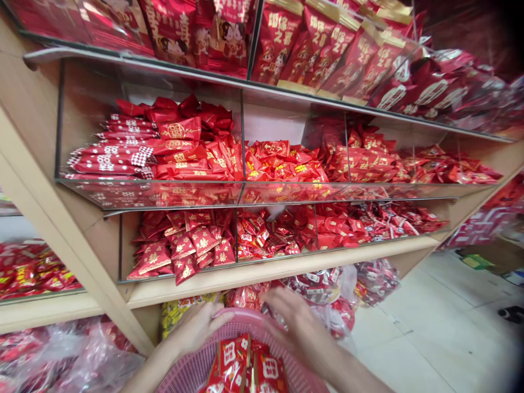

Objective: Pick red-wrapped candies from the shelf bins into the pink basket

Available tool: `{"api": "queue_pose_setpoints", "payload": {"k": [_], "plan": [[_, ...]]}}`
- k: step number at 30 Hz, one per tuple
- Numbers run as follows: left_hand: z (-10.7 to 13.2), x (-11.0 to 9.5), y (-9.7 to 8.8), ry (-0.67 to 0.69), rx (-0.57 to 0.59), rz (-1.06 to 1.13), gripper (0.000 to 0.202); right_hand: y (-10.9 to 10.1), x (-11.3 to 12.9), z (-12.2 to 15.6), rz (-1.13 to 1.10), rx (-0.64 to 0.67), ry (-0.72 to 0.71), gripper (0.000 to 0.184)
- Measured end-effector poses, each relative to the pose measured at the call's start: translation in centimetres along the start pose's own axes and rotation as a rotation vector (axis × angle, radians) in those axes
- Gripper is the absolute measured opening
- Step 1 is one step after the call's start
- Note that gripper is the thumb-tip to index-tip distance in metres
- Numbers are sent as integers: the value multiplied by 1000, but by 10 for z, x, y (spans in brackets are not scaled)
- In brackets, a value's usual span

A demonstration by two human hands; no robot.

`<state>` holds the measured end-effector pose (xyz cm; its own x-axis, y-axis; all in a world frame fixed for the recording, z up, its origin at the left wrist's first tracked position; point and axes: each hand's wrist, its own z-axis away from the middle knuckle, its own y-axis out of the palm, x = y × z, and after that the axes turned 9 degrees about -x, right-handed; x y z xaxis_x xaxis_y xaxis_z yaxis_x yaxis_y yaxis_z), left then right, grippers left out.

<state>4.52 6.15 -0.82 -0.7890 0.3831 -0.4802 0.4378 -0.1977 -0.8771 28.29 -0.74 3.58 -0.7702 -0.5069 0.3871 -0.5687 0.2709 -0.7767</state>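
Note:
A pink plastic basket [192,357] with a perforated wall is low in front of me, holding several red candy packets [233,360] with white lettering. My left hand [196,327] grips the basket's left rim, its thumb lying over the edge. Above the right rim is my right hand [295,325], slightly blurred, fingers stretched out and apart with nothing seen in them. Whether it touches the rim I cannot tell. Just beyond both hands is the wooden edge of the lowest shelf [278,263], where red and gold candy packets [196,243] lie heaped.
Clear dividers [243,136] split the middle shelf into bins of red wrapped sweets [180,147]. Larger red bags [278,43] stand on the top shelf. Bagged sweets [319,286] sit under the shelving, beside a yellow bag [180,314]. Tiled floor [417,316] stretches to the right.

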Motion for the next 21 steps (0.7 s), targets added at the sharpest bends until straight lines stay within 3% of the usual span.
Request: {"api": "queue_pose_setpoints", "payload": {"k": [3, 5, 9, 15, 21], "plan": [[1, -1, -1, -3, 2, 4, 54, -17, -14, -52, -10, -217, 3, 17], [0, 0, 0, -6, -1, 0, 55, -18, -28, -86, 22, -275, 32, 13], [-2, 3, 2, -13, -9, -7, 54, -4, -53, -129, 146, -198, 154, 18], [-2, 2, 1, 2, -3, 10, 52, 11, -67, -144, 67, -217, 169, 3], [0, 4, 2, 13, -10, 23, 52, 15, -75, -140, -100, -351, 237, 17]]}}
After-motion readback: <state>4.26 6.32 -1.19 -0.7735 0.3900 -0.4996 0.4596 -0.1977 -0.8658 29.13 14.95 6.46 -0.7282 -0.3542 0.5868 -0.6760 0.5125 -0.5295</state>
